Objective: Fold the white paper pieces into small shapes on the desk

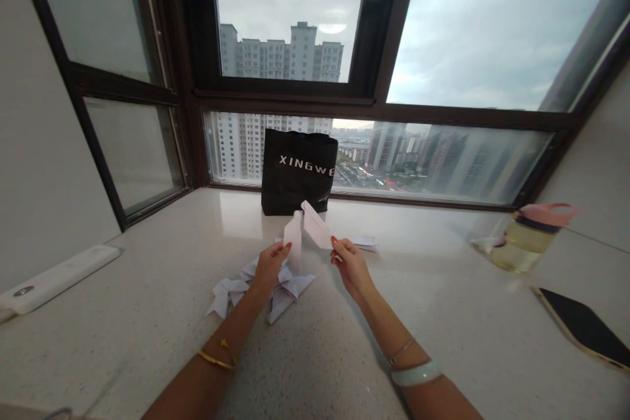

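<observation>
Two held folded papers [316, 226]: left near-upright, right slanting up-left.

The left hand [269, 266] hides part of the folded papers [285, 302] beneath; well right of the right hand [351, 266], the frame's edge cuts off the dark phone [585, 323]

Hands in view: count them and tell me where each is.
2. The left hand is by the loose paper pile, pinching folded white paper; the right hand, further right, pinches folded white paper too. No other hands show.
</observation>
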### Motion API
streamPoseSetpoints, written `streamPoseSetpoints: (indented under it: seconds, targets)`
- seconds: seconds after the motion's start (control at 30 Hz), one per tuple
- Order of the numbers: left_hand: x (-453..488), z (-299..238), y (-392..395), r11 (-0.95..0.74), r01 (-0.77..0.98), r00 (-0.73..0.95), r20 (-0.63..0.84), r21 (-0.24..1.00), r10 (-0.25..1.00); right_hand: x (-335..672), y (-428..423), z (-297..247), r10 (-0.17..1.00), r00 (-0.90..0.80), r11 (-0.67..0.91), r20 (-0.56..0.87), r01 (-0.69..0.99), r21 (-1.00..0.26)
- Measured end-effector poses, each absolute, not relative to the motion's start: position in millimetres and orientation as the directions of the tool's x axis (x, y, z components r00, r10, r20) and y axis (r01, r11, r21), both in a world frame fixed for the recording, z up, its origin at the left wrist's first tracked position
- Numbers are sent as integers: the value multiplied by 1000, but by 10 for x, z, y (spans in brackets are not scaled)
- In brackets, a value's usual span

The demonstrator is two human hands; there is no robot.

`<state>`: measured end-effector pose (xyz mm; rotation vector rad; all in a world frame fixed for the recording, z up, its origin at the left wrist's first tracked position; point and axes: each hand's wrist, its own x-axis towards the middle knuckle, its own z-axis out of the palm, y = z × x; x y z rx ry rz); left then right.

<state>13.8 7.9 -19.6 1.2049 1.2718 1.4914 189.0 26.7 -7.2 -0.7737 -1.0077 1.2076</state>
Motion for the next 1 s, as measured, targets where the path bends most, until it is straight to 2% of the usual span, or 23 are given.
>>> streamPoseSetpoints:
  seconds: [0.1,0.2,0.33,0.5,0.67,0.87,0.93,1.0]
  targets:
    - [176,-196,47,-107,-270,-198,54,957,979,1811,195,-48,968,20,243,250,-314,-918]
    - [222,-158,13,-75,-396,-133,24,915,991,1744,135,-41,962,-17,264,271,-176,-948]
    - [252,-134,-34,-83,-411,-55,66,908,996,1706,102,-82,946,-48,324,321,50,-945]
    - [233,-126,-75,-47,-415,61,79,909,995,1763,128,-146,901,-53,426,431,298,-854]
    - [225,-86,-100,-26,-414,125,85,910,989,1799,159,-151,882,-21,443,470,374,-815]
    - [220,-92,-69,3,-418,60,25,908,998,1867,111,-38,813,143,503,564,316,-805]
    - [217,-107,-51,7,-397,16,-1,918,1000,1901,89,9,771,174,517,613,393,-761]
    - [215,-122,-37,9,-380,-22,-19,925,1000,1918,77,36,727,131,540,674,496,-680]
